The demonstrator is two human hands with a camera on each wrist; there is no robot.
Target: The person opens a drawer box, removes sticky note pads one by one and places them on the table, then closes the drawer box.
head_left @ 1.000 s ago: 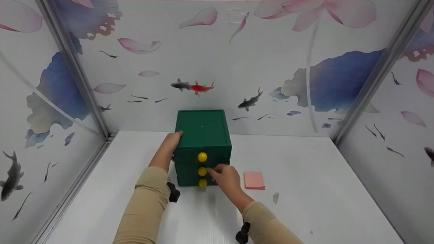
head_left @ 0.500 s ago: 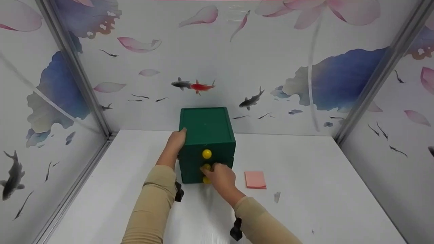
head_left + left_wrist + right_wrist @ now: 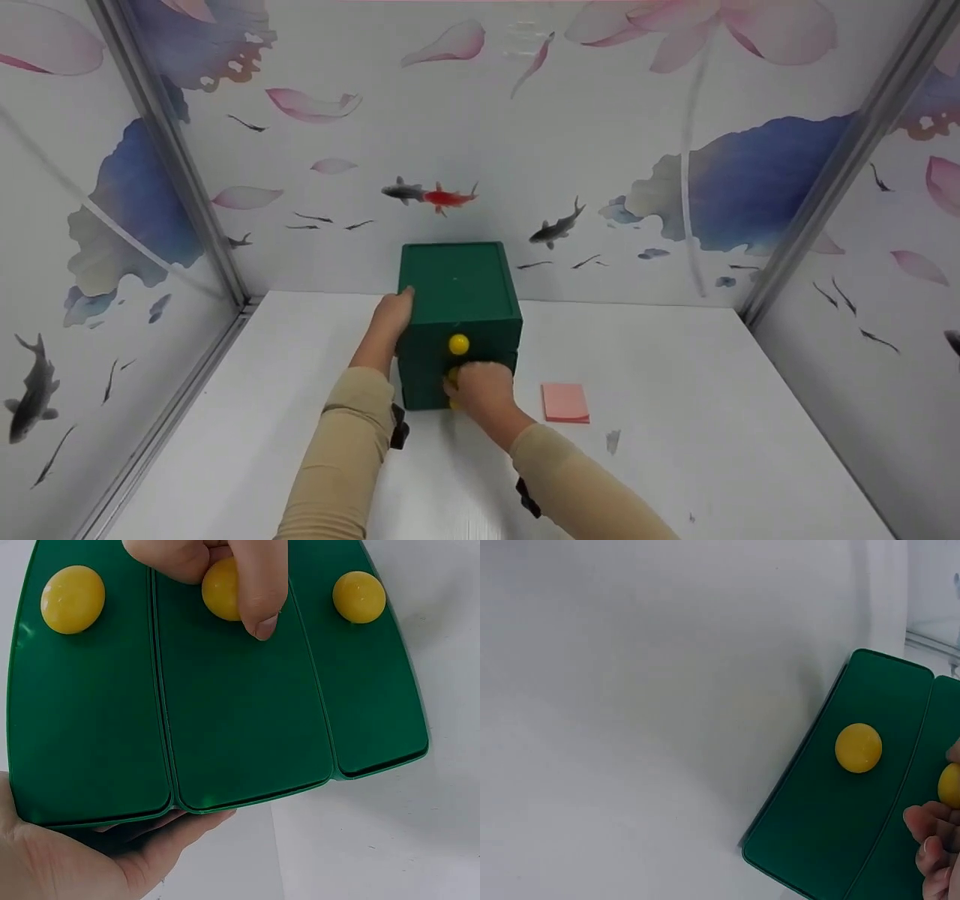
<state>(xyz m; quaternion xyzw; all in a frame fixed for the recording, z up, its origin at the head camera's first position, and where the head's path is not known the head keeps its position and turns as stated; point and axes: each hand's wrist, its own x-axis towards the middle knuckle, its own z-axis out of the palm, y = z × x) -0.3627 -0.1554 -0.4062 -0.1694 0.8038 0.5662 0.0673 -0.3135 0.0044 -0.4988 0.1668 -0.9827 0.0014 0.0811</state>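
Observation:
A green three-drawer box (image 3: pixel 459 281) stands on the white table, with yellow round knobs down its front. My left hand (image 3: pixel 393 313) braces its left side, the thumb at the top edge; in the left wrist view the fingers lie straight along the side wall. My right hand (image 3: pixel 484 390) pinches the middle knob (image 3: pixel 221 591) between thumb and finger. Above it, the top knob (image 3: pixel 459 344) is untouched, and so is the bottom knob (image 3: pixel 858 748). All three drawer fronts look flush with the box.
To the right of the box lies a pad of pink sticky notes (image 3: pixel 565 403). Further forward is a small grey mark (image 3: pixel 613 441) on the white table (image 3: pixel 675 375). Printed white panels (image 3: pixel 480 112) with metal frame posts (image 3: pixel 840 157) stand around the table.
My right hand has gone from the right side of the middle knob to pinching it. The box and my left hand have shifted slightly right in the head view.

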